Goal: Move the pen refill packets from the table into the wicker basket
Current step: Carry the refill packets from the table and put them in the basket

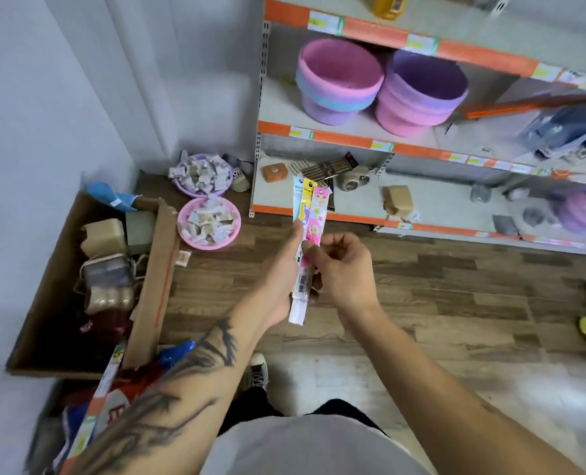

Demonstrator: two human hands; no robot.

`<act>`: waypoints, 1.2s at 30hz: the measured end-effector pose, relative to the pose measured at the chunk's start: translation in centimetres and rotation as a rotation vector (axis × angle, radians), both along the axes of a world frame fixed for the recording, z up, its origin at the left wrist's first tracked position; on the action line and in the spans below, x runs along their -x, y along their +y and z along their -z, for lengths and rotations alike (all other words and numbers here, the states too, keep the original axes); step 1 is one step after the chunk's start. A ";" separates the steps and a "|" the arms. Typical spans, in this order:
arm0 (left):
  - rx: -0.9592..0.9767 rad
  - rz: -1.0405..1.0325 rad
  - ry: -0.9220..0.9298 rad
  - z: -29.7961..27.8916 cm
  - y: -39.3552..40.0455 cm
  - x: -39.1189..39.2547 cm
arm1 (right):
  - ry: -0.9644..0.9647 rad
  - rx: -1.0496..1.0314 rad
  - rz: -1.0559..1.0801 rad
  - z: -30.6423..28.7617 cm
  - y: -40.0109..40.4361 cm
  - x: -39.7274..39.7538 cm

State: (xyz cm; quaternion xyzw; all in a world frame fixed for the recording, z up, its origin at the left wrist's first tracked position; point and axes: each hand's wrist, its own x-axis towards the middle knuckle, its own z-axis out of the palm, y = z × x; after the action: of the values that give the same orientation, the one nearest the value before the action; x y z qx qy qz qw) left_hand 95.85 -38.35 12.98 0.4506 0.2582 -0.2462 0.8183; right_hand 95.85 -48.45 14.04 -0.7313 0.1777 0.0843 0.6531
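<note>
Currently, the left hand grips a fanned bundle of long, narrow, colourful pen refill packets above the wooden floor; the right hand pinches their middle.

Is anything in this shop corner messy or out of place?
Yes. Two pink dishes heaped with small packets sit on the floor, with one packet lying loose beside them. The cardboard box by the wall has a bent, sagging side.

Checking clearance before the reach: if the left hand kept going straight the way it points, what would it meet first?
Probably the lowest shelf of the rack, near the dark packet lying there. The left hand holds the refill packets pointing that way; depth is unclear.
</note>
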 end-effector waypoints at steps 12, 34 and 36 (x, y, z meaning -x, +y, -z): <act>0.071 -0.009 0.037 0.0 1.2 -11.8 | -0.087 0.078 -0.041 0.3 0.4 -12.2; -0.177 -0.360 -0.596 -15.4 -4.1 -45.7 | -0.542 -0.038 -0.163 -17.4 -3.9 -49.5; -0.145 -0.374 -0.600 -16.3 -4.0 -47.1 | -0.582 -0.006 -0.194 -18.6 -4.1 -50.8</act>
State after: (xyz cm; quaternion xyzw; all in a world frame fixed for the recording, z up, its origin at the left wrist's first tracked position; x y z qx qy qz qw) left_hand 142.92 -42.38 29.26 0.5046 0.1013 0.0698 0.8545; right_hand 146.63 -52.54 32.60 -0.7365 -0.0877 -0.0661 0.6675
